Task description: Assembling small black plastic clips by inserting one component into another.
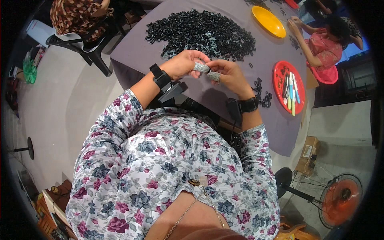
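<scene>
Near: wearer's torso in a white floral shirt (160, 168), pink + blue-grey blooms; to the R, on the floor, a fan w/ orange-red blades (340, 200). Both wrists wear black strapped devices (161, 76). Just beyond, over the near edge of a table w/ grey-mauve cloth (280, 136), L hand (182, 66) and R hand (232, 78) meet, grey tape (201, 67) on digits of each. Both grips are narrow, fingertips pinched together on a small black piece (209, 71) btwn them; its exact shape is too tiny to tell. R of the hands, loose black pieces (265, 101); farther R, a red oval plate (277, 82) w/ slim tools (294, 90), handles white, blue, green. Farther, a big pile of black pieces (192, 32), some grey mixed in. Far R: yellow oval plate (269, 22), then a co-worker in a pink-red top (326, 48). Far L: seated person in brown patterned clothes (72, 18).
</scene>
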The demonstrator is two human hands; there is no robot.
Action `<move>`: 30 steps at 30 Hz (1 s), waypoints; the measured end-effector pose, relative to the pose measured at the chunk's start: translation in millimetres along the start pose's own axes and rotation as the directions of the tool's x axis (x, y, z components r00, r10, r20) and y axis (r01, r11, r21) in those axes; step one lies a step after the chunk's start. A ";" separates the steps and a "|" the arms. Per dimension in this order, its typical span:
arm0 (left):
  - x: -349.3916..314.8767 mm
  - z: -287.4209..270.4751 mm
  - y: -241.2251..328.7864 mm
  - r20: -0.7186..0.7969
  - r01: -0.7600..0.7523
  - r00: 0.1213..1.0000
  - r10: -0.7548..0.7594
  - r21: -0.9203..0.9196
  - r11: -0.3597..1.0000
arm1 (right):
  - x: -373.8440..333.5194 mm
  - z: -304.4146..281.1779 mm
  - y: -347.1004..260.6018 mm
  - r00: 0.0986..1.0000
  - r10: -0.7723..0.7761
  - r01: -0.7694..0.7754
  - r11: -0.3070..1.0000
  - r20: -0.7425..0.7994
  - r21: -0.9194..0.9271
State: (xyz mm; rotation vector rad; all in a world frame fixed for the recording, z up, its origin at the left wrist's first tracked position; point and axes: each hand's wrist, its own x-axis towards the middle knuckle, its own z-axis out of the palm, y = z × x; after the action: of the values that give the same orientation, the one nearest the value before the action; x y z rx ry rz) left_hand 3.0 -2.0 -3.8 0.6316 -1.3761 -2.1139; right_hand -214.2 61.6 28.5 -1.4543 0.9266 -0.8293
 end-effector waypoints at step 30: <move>0.1 17.0 -5.4 -0.127 -0.011 0.992 0.007 -0.028 1.000 | -7.6 23.7 -7.9 0.928 -0.324 0.126 0.737 -0.184 -0.664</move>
State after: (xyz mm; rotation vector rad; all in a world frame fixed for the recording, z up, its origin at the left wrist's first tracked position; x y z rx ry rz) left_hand -8.8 11.2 -2.5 0.7329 -1.2748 -2.0456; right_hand -195.7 79.0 34.5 -2.1204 1.3653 -0.9736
